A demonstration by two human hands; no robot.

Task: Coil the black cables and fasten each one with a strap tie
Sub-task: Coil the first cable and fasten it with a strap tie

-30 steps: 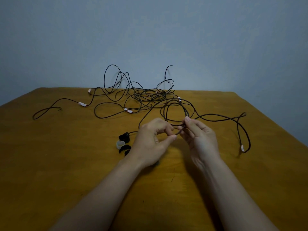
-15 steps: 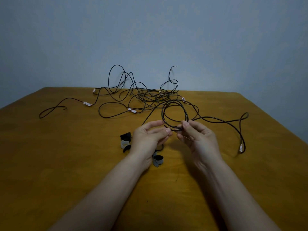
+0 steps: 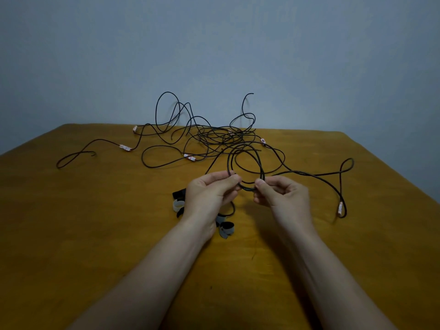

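We look down on a wooden desk [image 3: 71, 234]. Along its far edge lies a loose tangle of black cables [image 3: 214, 135], spreading from near the far left corner toward the right edge. From that tangle a free run [image 3: 312, 175] sweeps out toward the right edge, loops back and ends in a pale plug [image 3: 340, 208]. It seems to belong to the cable we are winding.

Over the middle of the desk, lifted off the wood, is the coil [image 3: 247, 160]. It has a few turns and is held roughly upright, its ring rising above the hands on the far side. Both hands meet at its lowest arc. Our left hand [image 3: 209, 196] pinches the left side of that arc between thumb and curled fingers, and our right hand [image 3: 283, 198] pinches the right side.

The uncoiled length lies to the right and beyond. We judge the right hand is nearer to gather the next turn while the left steadies the ring.

The strap ties [image 3: 226, 228] lie on the desk beside and under the left wrist, untouched.
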